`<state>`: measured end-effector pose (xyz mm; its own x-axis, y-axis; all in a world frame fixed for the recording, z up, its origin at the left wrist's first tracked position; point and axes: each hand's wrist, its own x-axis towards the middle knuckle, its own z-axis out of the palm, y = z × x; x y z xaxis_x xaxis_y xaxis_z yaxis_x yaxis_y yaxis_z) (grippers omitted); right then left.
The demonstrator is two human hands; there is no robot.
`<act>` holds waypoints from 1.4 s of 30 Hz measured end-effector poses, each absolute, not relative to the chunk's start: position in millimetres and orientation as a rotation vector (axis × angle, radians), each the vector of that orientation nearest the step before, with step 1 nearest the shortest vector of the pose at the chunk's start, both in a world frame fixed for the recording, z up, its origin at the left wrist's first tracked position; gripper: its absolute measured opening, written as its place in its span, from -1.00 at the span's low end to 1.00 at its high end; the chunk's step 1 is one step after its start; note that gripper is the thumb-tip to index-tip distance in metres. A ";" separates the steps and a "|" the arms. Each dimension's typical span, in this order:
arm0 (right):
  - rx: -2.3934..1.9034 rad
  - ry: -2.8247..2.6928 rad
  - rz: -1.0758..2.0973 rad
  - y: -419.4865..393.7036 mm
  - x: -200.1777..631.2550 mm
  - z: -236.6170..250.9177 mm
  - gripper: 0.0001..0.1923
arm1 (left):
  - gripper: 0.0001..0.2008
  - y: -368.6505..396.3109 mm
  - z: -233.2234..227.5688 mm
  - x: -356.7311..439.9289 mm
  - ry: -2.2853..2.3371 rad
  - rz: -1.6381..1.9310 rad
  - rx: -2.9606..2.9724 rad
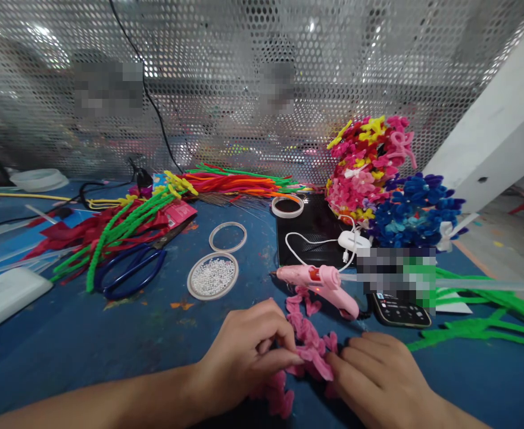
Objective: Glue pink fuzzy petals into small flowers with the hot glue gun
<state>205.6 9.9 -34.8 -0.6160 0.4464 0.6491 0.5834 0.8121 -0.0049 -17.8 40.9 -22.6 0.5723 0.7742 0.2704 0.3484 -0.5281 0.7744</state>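
1. I see the pink fuzzy pieces (306, 333) bunched on the bench (110, 345), just on the near side of the glue gun (304, 275).
2. The left hand (248, 348), nearly closed, pinches one piece between thumb and index finger, nearer than the glue gun.
3. The right hand (378, 372) curls against the pieces; its fingertips are hidden, so I cannot tell whether it grips.
4. Left of the glue gun I make out a bead dish (190, 279); to its right, a phone (405, 316).

The fingers (280, 359) partly hide the pink fuzzy pieces (313, 356); pixelation masks part of the phone (402, 313); the left edge cuts a white case (9, 298).
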 end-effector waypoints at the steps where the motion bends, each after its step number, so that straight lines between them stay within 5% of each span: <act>1: -0.760 -2.331 -0.275 9.9 205.6 -34.8 -0.75 | -0.77 41.1 -22.4 -17.9 0.899 0.786 2.121; 27: -0.875 -2.346 -0.346 16.3 212.5 -31.2 -0.82 | -0.87 47.2 -12.2 -8.9 1.062 0.682 1.841; 32: -0.967 -2.244 -0.443 18.7 241.4 -31.5 -0.96 | -0.85 48.7 -9.2 -6.2 1.138 0.666 1.708; 42: -1.716 -2.123 -0.331 22.8 305.4 -49.9 -0.35 | -0.87 47.1 -8.7 -7.8 1.100 0.612 1.788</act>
<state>305.4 22.8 -49.9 -0.1748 0.8811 0.4394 0.9731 0.2226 -0.0592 -7.8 47.1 -8.7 0.4770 0.8775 -0.0496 0.4207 -0.1784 0.8895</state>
